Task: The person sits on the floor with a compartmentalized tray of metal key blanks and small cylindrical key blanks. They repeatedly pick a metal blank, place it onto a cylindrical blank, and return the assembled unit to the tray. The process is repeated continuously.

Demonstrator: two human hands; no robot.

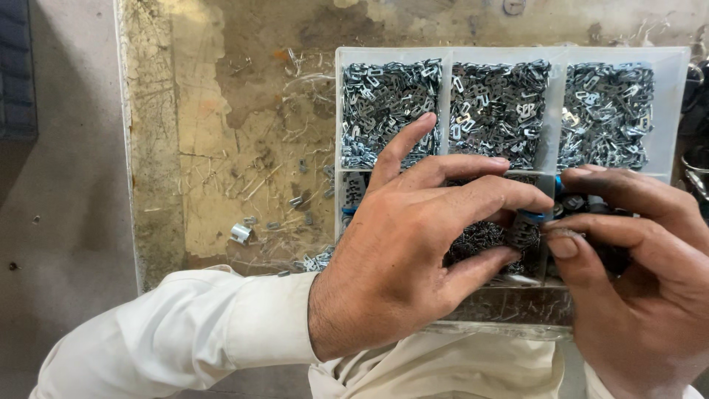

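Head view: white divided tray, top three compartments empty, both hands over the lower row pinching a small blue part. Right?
Not quite. In the head view the top three compartments of the white tray are full of small metal clips, not empty. The rest holds: left hand and right hand meet over the lower row at a small blue part.

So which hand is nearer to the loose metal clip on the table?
Left. The left hand is just right of the metal clip; the right hand is farther right, over the tray.
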